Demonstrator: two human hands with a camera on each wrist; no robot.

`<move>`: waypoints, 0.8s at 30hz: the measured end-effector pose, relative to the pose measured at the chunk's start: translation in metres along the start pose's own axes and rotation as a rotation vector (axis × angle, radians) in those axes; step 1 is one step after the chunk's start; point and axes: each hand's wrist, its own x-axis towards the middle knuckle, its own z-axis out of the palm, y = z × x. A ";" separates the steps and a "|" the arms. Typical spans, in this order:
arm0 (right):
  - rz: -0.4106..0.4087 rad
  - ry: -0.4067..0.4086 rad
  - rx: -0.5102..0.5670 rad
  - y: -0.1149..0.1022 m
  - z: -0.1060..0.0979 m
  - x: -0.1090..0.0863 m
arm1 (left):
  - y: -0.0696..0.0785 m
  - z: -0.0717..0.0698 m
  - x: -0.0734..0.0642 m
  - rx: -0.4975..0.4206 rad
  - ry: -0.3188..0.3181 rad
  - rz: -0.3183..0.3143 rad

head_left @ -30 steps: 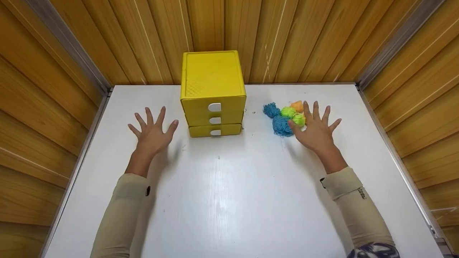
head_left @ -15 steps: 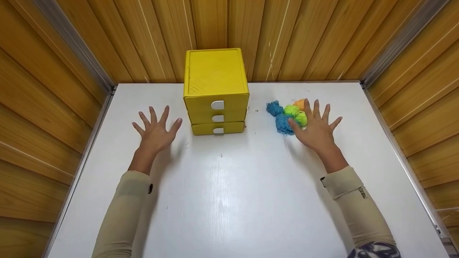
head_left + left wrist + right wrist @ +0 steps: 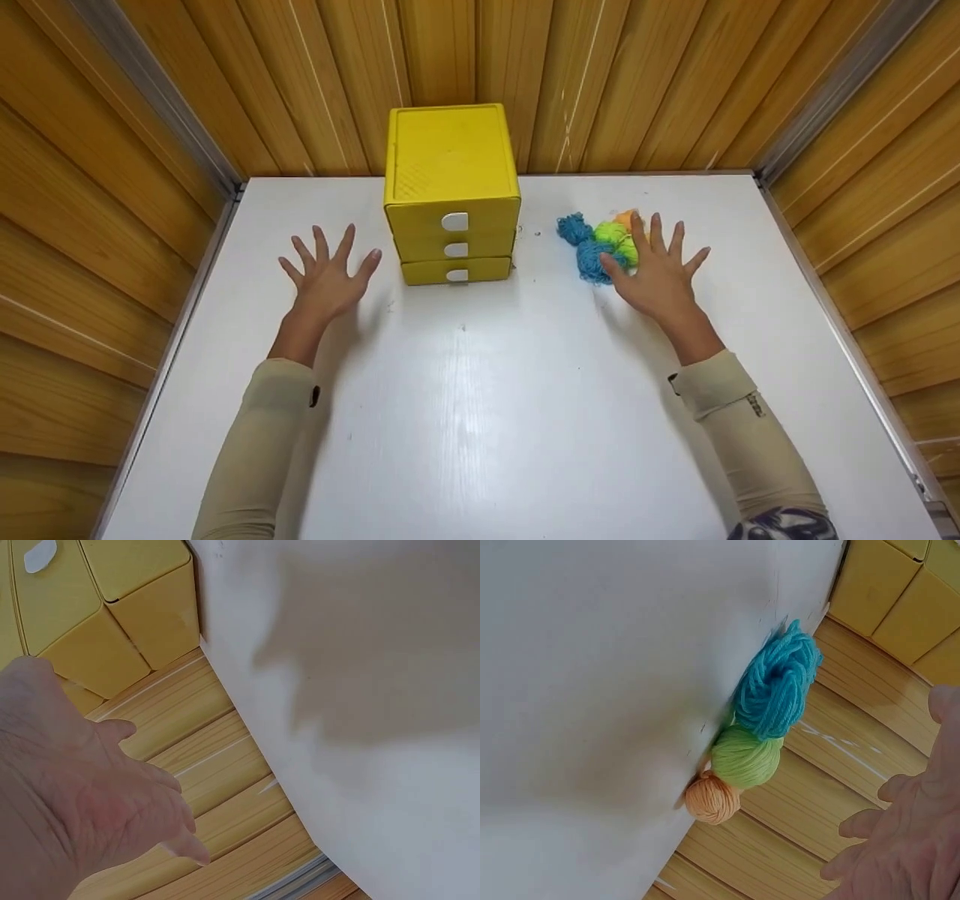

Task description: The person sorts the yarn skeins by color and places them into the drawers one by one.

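Here, in head view: far on the white table (image 3: 457, 420), a yellow drawer unit (image 3: 452, 154), fronts facing near, presumably for access; at its right, yarn balls (image 3: 590, 259), clustered perhaps against rolling. Left of the unit, left hand (image 3: 324, 285), spread, holding nothing; at the yarn's near right, right hand (image 3: 660, 281), likewise spread and ungripping. In left wrist view: raised off the table, judging by a broad shadow (image 3: 390, 660). In right wrist view: blue, green and orange yarn, apart from the right hand.

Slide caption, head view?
Left hand and right hand, fingers spread, above a white table with yellow drawers and yarn.

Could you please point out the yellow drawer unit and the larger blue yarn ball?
Yellow drawer unit (image 3: 452, 187), head view: top panel's front.
Larger blue yarn ball (image 3: 592, 260), head view: its visible middle.
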 end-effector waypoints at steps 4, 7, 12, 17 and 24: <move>-0.001 -0.004 -0.017 -0.001 0.001 0.000 | 0.000 0.001 0.000 -0.003 -0.010 0.002; -0.005 -0.003 -0.022 -0.002 0.002 0.000 | 0.000 0.002 0.000 -0.014 -0.025 0.003; -0.006 0.002 -0.029 -0.005 0.004 0.002 | -0.003 0.002 0.000 -0.020 -0.026 0.007; -0.008 0.001 -0.032 -0.006 0.005 0.002 | -0.004 0.000 0.001 -0.026 -0.027 0.005; -0.018 -0.001 -0.028 -0.009 0.005 0.000 | 0.004 -0.006 0.004 -0.151 0.011 0.025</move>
